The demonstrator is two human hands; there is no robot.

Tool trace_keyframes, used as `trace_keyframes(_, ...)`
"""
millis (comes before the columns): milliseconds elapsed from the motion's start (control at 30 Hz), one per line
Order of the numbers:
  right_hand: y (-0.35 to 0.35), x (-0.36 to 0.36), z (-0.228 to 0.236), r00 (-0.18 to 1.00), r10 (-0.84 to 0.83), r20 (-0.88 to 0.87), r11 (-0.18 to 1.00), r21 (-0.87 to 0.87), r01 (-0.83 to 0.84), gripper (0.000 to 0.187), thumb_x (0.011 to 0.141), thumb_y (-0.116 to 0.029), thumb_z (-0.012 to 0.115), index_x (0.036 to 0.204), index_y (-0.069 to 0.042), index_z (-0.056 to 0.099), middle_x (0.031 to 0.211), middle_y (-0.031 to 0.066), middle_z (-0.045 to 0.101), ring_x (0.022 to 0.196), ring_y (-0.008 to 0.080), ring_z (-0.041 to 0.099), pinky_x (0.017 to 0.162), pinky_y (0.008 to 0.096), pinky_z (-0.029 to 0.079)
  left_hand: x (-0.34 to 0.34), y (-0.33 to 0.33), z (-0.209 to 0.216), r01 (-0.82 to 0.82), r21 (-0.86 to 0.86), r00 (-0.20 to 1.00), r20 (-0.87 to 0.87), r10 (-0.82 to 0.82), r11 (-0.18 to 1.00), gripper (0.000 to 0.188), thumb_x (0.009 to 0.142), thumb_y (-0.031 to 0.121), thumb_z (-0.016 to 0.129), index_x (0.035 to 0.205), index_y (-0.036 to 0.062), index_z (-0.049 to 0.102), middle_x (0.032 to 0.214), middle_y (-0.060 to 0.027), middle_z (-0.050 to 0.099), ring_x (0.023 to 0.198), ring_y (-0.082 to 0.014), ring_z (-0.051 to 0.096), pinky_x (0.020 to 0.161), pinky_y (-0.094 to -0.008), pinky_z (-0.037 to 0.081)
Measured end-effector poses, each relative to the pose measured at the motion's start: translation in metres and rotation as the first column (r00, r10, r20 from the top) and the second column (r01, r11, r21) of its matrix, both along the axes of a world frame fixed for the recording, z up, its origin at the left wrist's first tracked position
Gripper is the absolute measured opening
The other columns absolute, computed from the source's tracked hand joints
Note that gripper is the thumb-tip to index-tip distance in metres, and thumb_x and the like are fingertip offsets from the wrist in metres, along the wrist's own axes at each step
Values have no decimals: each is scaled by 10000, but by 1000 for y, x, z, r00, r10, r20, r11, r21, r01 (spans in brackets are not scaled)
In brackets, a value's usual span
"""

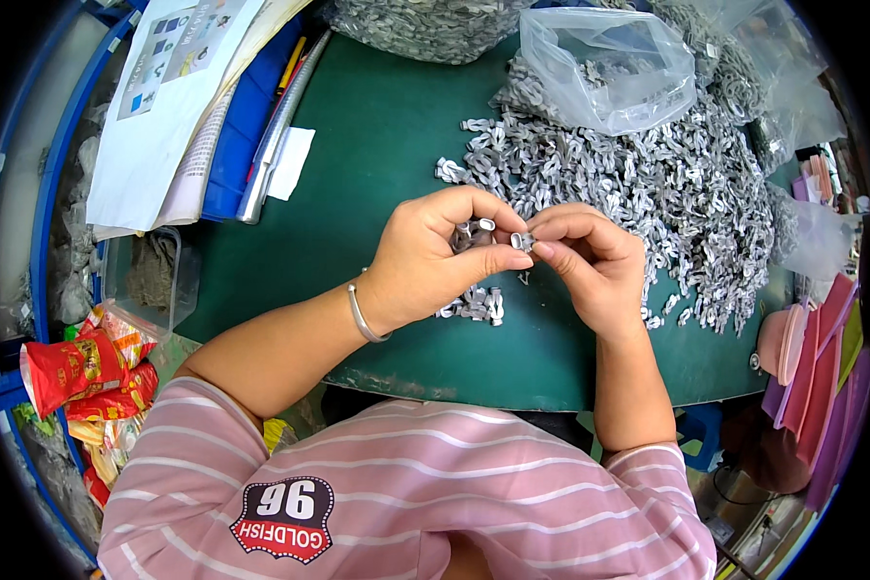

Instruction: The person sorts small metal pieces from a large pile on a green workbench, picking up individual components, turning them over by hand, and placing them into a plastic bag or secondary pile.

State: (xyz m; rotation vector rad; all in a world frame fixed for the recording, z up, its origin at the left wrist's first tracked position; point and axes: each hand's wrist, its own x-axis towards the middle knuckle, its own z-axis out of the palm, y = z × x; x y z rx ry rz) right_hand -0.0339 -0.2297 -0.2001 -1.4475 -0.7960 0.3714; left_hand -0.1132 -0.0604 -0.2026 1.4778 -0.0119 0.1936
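My left hand point(418, 249), with a silver bangle point(360, 314) at its wrist, is curled around several small grey metal pieces point(476, 230) with oval loops. Between its fingertips and those of my right hand point(601, 259), a single small looped metal piece point(521, 241) is pinched. The right fingers are closed at its right side. Exactly how the fingers grip it is partly hidden. A small cluster of similar pieces point(478, 304) lies on the green table point(358, 155) just below my hands. To the right spreads a large heap of them point(638, 184).
A clear plastic bag point(609, 72) rests on the heap's far side; another filled bag point(435, 29) stands at the back. Left are a blue bin point(246, 130), papers point(169, 97), a metal ruler-like strip point(266, 159), a clear box point(176, 280) and red snack packets point(87, 372). Pink and purple sheets point(817, 377) stand right.
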Motion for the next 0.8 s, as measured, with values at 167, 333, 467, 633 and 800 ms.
trace_keyframes(167,3,-7,-4,981,-146,129,989,29,143,171,739,104,606,887,33,560,929,131,592,814,157,583,709,241,479,6,0,-1,-61,-15,997,41,62,998,214,733,0,682,933,-14,607,825,-48,609,666,-57,522,566,-179,427)
trace_keyframes(333,9,-13,-4,943,-226,246,956,241,166,330,715,127,621,963,0,443,933,156,579,805,154,580,704,253,489,5,3,-4,16,-409,967,-226,-118,913,185,806,45,620,977,-23,597,759,-72,612,495,-48,446,414,-160,335)
trace_keyframes(467,12,-17,-4,916,-245,317,946,287,153,311,709,130,622,951,9,469,920,160,588,765,167,592,679,264,500,6,1,-4,52,-467,958,-227,-177,883,189,836,85,589,993,-21,588,765,-84,614,515,-67,473,424,-169,364)
trace_keyframes(633,9,-14,6,813,-286,508,945,8,327,84,731,47,615,800,9,586,793,109,606,634,184,586,567,265,465,8,10,2,-11,-665,906,-323,-273,747,251,912,203,463,1040,0,538,790,-33,546,623,-76,502,437,-161,367)
trace_keyframes(800,12,-17,-1,758,-22,652,853,-383,355,113,683,-63,678,753,-12,606,730,112,540,693,282,539,606,361,447,15,20,-8,-24,-701,955,-228,-192,713,171,906,187,477,910,25,531,664,17,432,517,-41,373,387,-153,272)
